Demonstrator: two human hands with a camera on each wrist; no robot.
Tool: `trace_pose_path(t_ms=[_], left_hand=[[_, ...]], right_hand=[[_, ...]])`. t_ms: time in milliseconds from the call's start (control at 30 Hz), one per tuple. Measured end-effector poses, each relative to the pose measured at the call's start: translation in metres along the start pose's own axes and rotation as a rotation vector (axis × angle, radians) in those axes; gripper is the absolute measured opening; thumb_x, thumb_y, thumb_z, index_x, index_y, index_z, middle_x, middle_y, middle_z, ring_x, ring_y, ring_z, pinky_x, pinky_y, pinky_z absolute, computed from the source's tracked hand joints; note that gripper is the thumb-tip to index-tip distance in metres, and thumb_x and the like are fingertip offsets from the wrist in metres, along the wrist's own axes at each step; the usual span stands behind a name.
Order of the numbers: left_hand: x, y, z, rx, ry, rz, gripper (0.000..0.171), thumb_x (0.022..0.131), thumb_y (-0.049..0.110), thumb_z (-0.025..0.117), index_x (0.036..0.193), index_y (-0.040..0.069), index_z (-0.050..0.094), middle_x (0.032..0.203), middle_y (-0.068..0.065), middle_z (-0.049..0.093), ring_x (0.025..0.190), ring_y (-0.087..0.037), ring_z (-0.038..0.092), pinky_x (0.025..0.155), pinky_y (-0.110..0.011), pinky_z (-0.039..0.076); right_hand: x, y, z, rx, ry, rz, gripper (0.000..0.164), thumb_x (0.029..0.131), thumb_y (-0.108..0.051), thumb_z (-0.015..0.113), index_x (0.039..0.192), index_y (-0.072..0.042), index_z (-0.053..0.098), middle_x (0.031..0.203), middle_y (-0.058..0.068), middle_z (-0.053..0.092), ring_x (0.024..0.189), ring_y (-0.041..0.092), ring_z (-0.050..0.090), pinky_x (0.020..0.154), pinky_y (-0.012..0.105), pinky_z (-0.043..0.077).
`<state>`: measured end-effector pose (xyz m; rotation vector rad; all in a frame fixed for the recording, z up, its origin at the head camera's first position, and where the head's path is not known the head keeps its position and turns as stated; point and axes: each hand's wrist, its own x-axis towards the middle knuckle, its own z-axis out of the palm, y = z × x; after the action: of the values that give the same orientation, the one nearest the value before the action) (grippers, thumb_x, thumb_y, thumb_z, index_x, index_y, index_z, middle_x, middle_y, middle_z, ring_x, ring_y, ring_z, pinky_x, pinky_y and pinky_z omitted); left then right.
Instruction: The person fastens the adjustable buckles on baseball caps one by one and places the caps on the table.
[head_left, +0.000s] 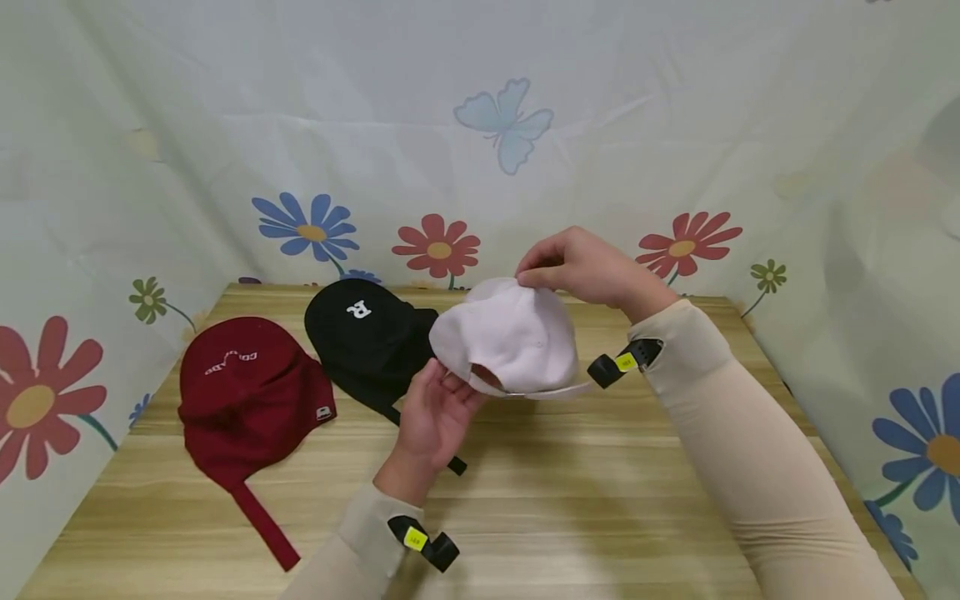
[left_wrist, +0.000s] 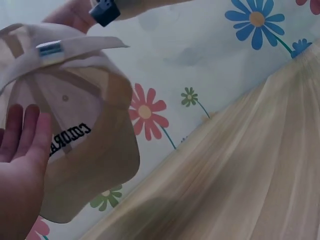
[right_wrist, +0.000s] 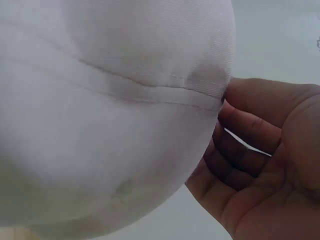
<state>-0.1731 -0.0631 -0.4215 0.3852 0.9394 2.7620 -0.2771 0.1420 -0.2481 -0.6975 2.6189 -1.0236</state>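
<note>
Head view: Your white cap (head_left: 525,342) is raised above the counter (head_left: 585,517), to the right of the black cap (head_left: 367,346). The dark red cap (head_left: 247,400) lies at the left, just beside the black one. Progress, by judgement: these two caps lie unheld on the counter; work on the white cap is under way, and it is not yet set down. Your right hand (head_left: 588,271) grips the top of its crown. Your left hand (head_left: 437,421) is palm up at its near left edge.

Left wrist view: Your left fingers (left_wrist: 39,137) are extended, not curled round the cap. Fingertip contact cannot be confirmed from this angle. The strap (left_wrist: 97,49) crosses the cap's rear opening.

Right wrist view: Your right fingers are narrow, pinching the crown cloth at the end of a seam (right_wrist: 145,94).
</note>
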Motion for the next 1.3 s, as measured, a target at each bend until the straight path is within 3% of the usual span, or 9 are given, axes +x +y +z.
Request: trace_pose_path(t_ms=[133,333,567,833,1067,1200,1300], left_hand=[[0.008,0.000,0.001,0.094,0.128,-0.040,0.034,0.098,0.032,0.038,0.122,0.010,0.046,0.108,-0.004,0.062,0.095,-0.016,0.060,0.090,-0.032,0.050],[0.024,-0.007,0.003,0.171,0.198,-0.077,0.023,0.094,0.020,0.050,0.113,0.006,0.049,0.094,-0.007,0.062,0.083,-0.018,0.064,0.083,-0.036,0.053],[0.045,-0.026,0.001,0.222,0.252,-0.179,0.020,0.090,0.012,0.054,0.108,0.003,0.051,0.088,-0.010,0.062,0.075,-0.020,0.065,0.076,-0.034,0.055],[0.063,-0.053,-0.004,0.277,0.254,-0.286,0.014,0.089,0.005,0.054,0.102,0.000,0.051,0.083,-0.011,0.063,0.076,-0.021,0.066,0.079,-0.039,0.054],[0.070,-0.069,-0.012,0.328,0.301,-0.361,0.023,0.087,0.001,0.055,0.109,-0.002,0.052,0.086,-0.011,0.063,0.078,-0.022,0.066,0.080,-0.040,0.053],[0.073,-0.075,-0.015,0.352,0.338,-0.375,0.024,0.087,0.003,0.056,0.110,-0.005,0.053,0.088,-0.012,0.064,0.081,-0.023,0.066,0.082,-0.040,0.053],[0.078,-0.078,-0.018,0.372,0.376,-0.367,0.027,0.088,0.006,0.056,0.112,-0.006,0.054,0.098,-0.019,0.064,0.088,-0.026,0.065,0.084,-0.039,0.052]], right_hand=[[-0.005,0.004,-0.007,-0.101,0.004,-0.026,0.015,0.082,-0.035,0.066,0.091,-0.024,0.069,0.093,-0.005,0.066,0.088,0.013,0.058,0.076,0.029,0.050],[-0.016,0.018,-0.018,-0.223,0.032,-0.019,0.013,0.082,-0.033,0.066,0.091,-0.024,0.068,0.093,-0.006,0.066,0.088,0.012,0.058,0.077,0.030,0.049],[-0.025,0.039,-0.025,-0.313,0.074,0.004,0.013,0.082,-0.027,0.067,0.093,-0.021,0.068,0.090,-0.003,0.066,0.083,0.014,0.058,0.073,0.031,0.050],[-0.037,0.070,-0.021,-0.360,0.101,0.047,0.016,0.081,-0.027,0.068,0.095,-0.020,0.067,0.090,-0.003,0.066,0.082,0.015,0.058,0.073,0.032,0.052],[-0.053,0.100,-0.011,-0.398,0.132,-0.070,0.012,0.080,-0.024,0.069,0.092,-0.021,0.068,0.088,-0.008,0.063,0.079,0.010,0.056,0.071,0.030,0.050],[-0.059,0.113,-0.003,-0.448,0.134,-0.137,0.012,0.081,-0.024,0.068,0.093,-0.021,0.068,0.088,-0.010,0.061,0.079,0.008,0.055,0.070,0.030,0.049],[-0.061,0.122,0.002,-0.449,0.127,-0.138,0.012,0.082,-0.024,0.067,0.094,-0.021,0.067,0.091,-0.009,0.061,0.080,0.009,0.055,0.071,0.030,0.049]])
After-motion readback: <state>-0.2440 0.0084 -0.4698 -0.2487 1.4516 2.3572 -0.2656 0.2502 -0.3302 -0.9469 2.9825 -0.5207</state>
